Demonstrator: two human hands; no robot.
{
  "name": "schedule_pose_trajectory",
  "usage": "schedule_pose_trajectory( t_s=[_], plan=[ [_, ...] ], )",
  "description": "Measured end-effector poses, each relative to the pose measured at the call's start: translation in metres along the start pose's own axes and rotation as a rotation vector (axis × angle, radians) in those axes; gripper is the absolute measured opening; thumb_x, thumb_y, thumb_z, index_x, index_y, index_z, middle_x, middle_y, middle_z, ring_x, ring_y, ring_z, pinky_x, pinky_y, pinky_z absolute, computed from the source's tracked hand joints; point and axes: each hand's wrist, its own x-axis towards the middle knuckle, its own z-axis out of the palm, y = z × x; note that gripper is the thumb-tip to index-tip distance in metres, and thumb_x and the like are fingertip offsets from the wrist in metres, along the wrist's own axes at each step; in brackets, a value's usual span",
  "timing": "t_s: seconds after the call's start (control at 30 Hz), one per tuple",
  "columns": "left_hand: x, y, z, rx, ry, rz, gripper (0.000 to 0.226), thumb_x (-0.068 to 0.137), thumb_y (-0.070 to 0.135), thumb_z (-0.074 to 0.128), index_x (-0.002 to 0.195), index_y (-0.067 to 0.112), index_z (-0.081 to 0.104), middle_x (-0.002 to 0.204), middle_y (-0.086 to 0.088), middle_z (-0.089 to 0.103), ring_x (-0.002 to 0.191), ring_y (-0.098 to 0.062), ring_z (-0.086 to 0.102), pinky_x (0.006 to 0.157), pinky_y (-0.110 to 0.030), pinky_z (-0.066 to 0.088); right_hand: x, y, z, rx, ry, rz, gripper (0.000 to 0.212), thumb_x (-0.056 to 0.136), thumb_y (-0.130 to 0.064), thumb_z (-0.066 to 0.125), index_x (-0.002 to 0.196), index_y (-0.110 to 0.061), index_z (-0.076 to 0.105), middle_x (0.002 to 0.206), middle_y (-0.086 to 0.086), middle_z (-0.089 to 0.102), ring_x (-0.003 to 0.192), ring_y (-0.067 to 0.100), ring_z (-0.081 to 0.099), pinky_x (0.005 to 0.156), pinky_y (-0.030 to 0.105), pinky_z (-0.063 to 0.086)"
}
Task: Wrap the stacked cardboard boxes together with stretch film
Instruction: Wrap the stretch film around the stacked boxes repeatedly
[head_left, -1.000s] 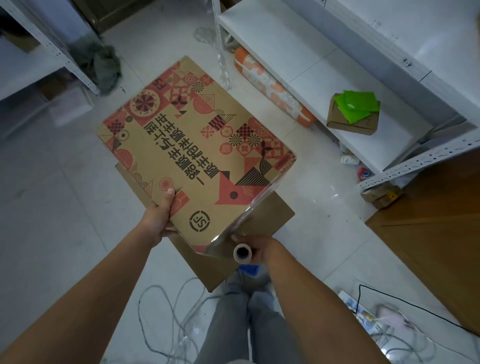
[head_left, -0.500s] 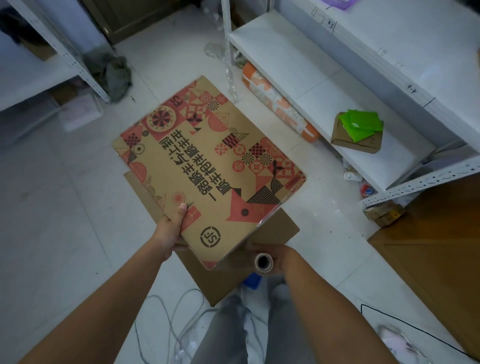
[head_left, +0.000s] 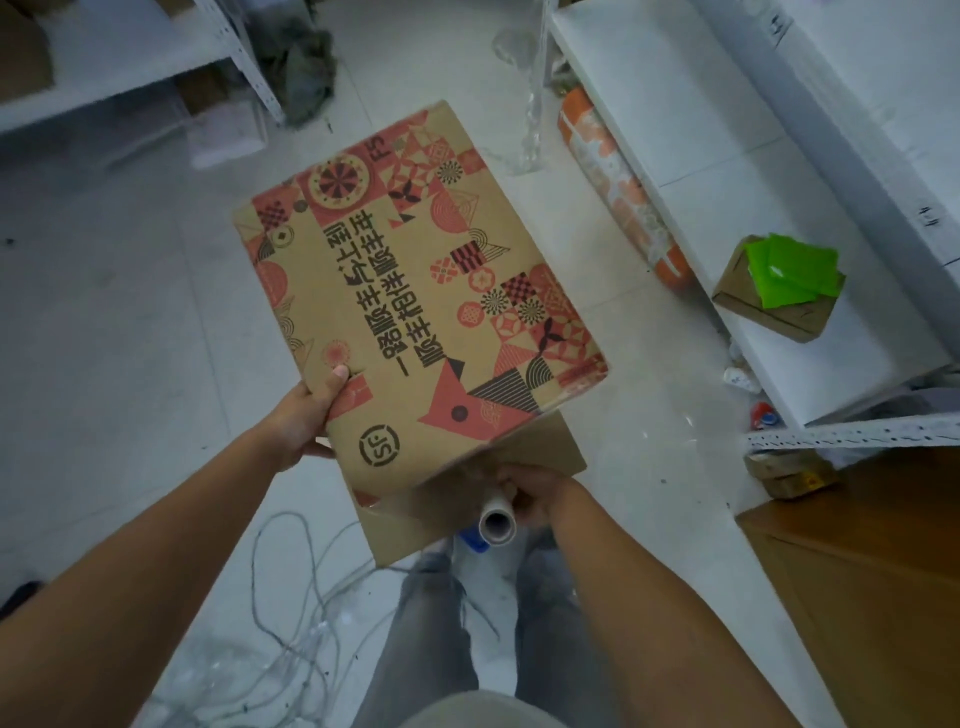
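White metal shelf unit (head_left: 701, 171) at right serves as landmark. On its low shelf: small brown parcel (head_left: 769, 306) topped with bright green sheets (head_left: 789, 270). Against the unit's left edge, on the floor: orange-and-white patterned roll (head_left: 618, 176). Below its front rail: small red-and-blue item (head_left: 763, 415), brown carton scrap (head_left: 789, 470). Wooden surface (head_left: 872, 587) just below. Far left of it: grey cables (head_left: 291, 587), crumpled grey cloth (head_left: 298, 57).
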Motion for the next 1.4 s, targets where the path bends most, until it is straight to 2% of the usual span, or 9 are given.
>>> schedule_pose_trajectory(
  t_s=[0.1, 0.27, 0.47, 0.77, 0.9, 1.0, 1.13, 1.3, 1.4],
  plan=[
    [-0.003, 0.003, 0.001, 0.008, 0.004, -0.014, 0.063, 0.08, 0.069, 0.046, 0.123, 0.024, 0.051, 0.106, -0.003, 0.068, 0.096, -0.03, 0.065, 0.072, -0.045, 0.055, -0.002, -0.005, -0.001, -0.05, -0.005, 0.019, 0.011, 0.09, -0.012, 0.061, 0.089, -0.002, 0.055, 0.067, 0.013, 0.066, 0.071, 0.023, 0.058, 0.05, 0.029, 0.055],
    [-0.004, 0.002, 0.002, 0.015, 0.016, -0.024, 0.079, 0.066, 0.077, 0.047, 0.125, 0.025, 0.051, 0.108, -0.004, 0.068, 0.098, -0.031, 0.065, 0.079, -0.052, 0.054, -0.011, -0.02, -0.006, -0.112, -0.015, 0.004, 0.025, 0.097, -0.007, 0.047, 0.071, -0.005, 0.049, 0.039, 0.006, 0.055, 0.031, 0.015, 0.054, 0.034, 0.017, 0.043],
    [0.0, 0.001, 0.003, -0.008, 0.062, -0.038, 0.054, 0.09, 0.061, 0.042, 0.127, 0.022, 0.049, 0.112, -0.007, 0.066, 0.102, -0.033, 0.063, 0.085, -0.058, 0.051, -0.003, -0.033, -0.013, -0.268, 0.022, 0.059, 0.017, 0.092, -0.016, 0.05, 0.078, -0.006, 0.048, 0.072, 0.009, 0.054, 0.063, 0.02, 0.053, 0.048, 0.027, 0.048],
    [-0.003, 0.002, 0.005, -0.037, 0.061, -0.041, 0.056, 0.088, 0.065, 0.044, 0.125, 0.024, 0.05, 0.11, -0.005, 0.067, 0.101, -0.032, 0.063, 0.085, -0.058, 0.05, 0.006, -0.037, -0.022, -0.26, 0.043, 0.08, 0.047, 0.092, -0.012, 0.055, 0.047, -0.004, 0.058, 0.043, 0.005, 0.056, 0.034, 0.016, 0.056, 0.036, 0.018, 0.045],
    [-0.007, 0.003, 0.003, -0.015, 0.032, -0.032, 0.077, 0.068, 0.077, 0.048, 0.124, 0.025, 0.052, 0.108, -0.005, 0.069, 0.099, -0.031, 0.065, 0.086, -0.058, 0.05, 0.011, -0.04, -0.024, -0.284, 0.054, -0.038, 0.021, 0.072, -0.007, 0.071, 0.082, -0.014, 0.054, 0.07, 0.004, 0.05, 0.061, 0.017, 0.054, 0.068, 0.029, 0.054],
    [-0.008, 0.003, 0.002, -0.013, 0.024, -0.015, 0.078, 0.066, 0.078, 0.047, 0.125, 0.026, 0.051, 0.108, -0.004, 0.069, 0.099, -0.031, 0.065, 0.087, -0.059, 0.049, 0.006, -0.044, -0.026, -0.231, 0.047, -0.028, 0.008, 0.08, -0.005, 0.054, 0.076, -0.011, 0.056, 0.069, 0.005, 0.048, 0.061, 0.019, 0.051, 0.06, 0.031, 0.048],
    [-0.011, 0.005, 0.002, -0.005, 0.015, -0.008, 0.074, 0.07, 0.074, 0.045, 0.125, 0.025, 0.05, 0.108, -0.005, 0.069, 0.099, -0.031, 0.064, 0.089, -0.06, 0.048, -0.002, -0.043, -0.024, -0.127, 0.015, 0.009, 0.032, 0.067, -0.004, 0.079, 0.064, -0.011, 0.048, 0.051, 0.003, 0.049, 0.043, 0.016, 0.052, 0.045, 0.022, 0.049],
    [-0.011, 0.007, 0.003, -0.01, 0.011, 0.008, 0.056, 0.087, 0.066, 0.043, 0.125, 0.026, 0.049, 0.106, -0.003, 0.067, 0.099, -0.03, 0.063, 0.091, -0.062, 0.045, -0.015, -0.045, -0.017, -0.307, 0.098, -0.076, 0.011, 0.093, -0.001, 0.048, 0.09, -0.007, 0.057, 0.061, 0.008, 0.06, 0.061, 0.019, 0.056, 0.05, 0.023, 0.053],
    [-0.009, 0.006, 0.003, -0.003, 0.01, 0.015, 0.048, 0.09, 0.062, 0.041, 0.122, 0.027, 0.05, 0.107, -0.004, 0.067, 0.101, -0.032, 0.062, 0.092, -0.062, 0.045, -0.021, -0.048, -0.02, -0.373, 0.111, -0.143, 0.03, 0.092, 0.002, 0.048, 0.122, 0.002, 0.053, 0.083, 0.01, 0.051, 0.073, 0.02, 0.052, 0.054, 0.023, 0.055]
  ],
)
